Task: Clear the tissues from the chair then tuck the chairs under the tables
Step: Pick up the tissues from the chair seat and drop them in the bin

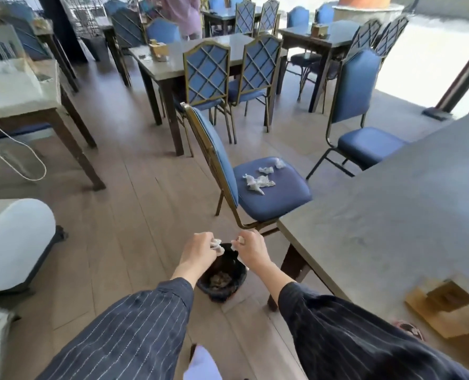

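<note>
Dark navy sleeves [134, 322] carry thin white pinstripes

The blue seat of the chair [277, 193] carries several crumpled white tissues [258, 182] near its back half. The chair stands on the wooden plank floor [134, 215], beside a black-lined bin [222, 281] and the grey table [387, 215]

The bin [222, 281] is partly hidden behind both wrists; the worktop [392, 215] is cut off at the right edge.
</note>
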`<action>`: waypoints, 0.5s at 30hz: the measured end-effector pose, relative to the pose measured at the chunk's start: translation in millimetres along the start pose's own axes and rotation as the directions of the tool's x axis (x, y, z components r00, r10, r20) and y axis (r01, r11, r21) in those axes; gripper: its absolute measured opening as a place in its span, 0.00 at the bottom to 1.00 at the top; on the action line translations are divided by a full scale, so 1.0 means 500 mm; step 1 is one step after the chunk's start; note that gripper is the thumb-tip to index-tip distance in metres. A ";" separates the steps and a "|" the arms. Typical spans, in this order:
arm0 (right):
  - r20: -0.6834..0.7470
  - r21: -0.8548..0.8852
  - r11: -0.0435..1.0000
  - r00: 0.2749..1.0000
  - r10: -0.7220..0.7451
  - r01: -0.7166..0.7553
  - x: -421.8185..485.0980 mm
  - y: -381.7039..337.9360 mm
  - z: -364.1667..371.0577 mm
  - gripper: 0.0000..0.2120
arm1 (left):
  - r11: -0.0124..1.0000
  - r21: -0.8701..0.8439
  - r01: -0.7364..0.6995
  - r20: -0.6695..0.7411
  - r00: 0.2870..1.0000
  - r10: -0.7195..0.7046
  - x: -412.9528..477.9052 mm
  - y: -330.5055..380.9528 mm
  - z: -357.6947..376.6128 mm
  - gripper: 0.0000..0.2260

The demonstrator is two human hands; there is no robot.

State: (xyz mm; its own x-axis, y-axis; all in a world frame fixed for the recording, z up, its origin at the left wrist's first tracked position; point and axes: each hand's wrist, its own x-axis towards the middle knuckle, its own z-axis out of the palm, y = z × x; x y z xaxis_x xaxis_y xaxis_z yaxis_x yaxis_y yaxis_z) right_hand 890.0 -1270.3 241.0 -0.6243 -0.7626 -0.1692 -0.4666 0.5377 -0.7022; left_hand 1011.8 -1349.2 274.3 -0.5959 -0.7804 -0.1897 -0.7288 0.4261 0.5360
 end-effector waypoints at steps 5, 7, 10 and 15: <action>0.007 0.010 0.993 0.993 0.120 -0.120 0.118 0.020 0.063 0.08 | 0.997 0.070 -0.011 0.037 0.999 0.009 0.144 -0.050 0.045 0.05; 0.029 0.011 0.987 0.987 0.160 -0.160 0.163 0.037 0.094 0.07 | 0.999 0.046 0.016 0.054 0.998 -0.019 0.200 -0.080 0.078 0.04; 0.047 0.021 0.977 0.976 0.212 -0.214 0.235 0.082 0.157 0.07 | 0.999 0.023 0.047 0.067 0.997 -0.049 0.269 -0.136 0.146 0.01; 0.114 0.051 0.951 0.947 0.299 -0.306 0.328 0.185 0.279 0.07 | 0.994 -0.028 0.107 0.172 0.980 -0.101 0.352 -0.237 0.290 0.12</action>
State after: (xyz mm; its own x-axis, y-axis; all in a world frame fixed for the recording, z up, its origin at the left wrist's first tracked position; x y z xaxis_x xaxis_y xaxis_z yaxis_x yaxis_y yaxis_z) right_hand 832.0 -1396.1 51.9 -0.6595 -0.6028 -0.4491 -0.2204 0.7262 -0.6512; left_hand 944.6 -1470.6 58.1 -0.5687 -0.7289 -0.3812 -0.7784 0.3271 0.5358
